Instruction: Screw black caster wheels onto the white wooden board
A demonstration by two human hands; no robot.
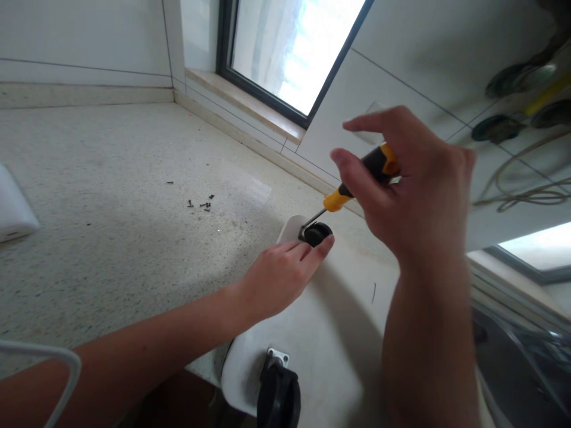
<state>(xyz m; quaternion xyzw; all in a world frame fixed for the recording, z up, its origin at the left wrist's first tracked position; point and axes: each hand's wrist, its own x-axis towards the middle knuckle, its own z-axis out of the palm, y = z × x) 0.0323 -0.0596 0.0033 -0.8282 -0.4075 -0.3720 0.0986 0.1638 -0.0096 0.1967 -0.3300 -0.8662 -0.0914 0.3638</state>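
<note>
In my right hand point(414, 184) is a screwdriver point(338, 200) with a yellow and black handle. The handle rests between palm and curled fingers, while thumb and index finger stand apart from each other. Its metal shaft slants down to the base of a black caster wheel point(319, 233) on a white board point(330, 333). My left hand point(279, 276) holds that caster, fingers pressed against its near side; the fingertips are partly hidden. Closer to me, a second black caster point(279, 395) stands on the board, its metal plate point(278, 356) showing screw holes.
Several small dark screws point(206, 205) lie on the speckled counter point(111, 154) left of the board. A white object point(15, 205) sits at the left edge, and a white cable point(66, 356) curves at lower left. Pipe fittings point(499, 128) project from the tiled wall; a sink point(513, 356) is at right.
</note>
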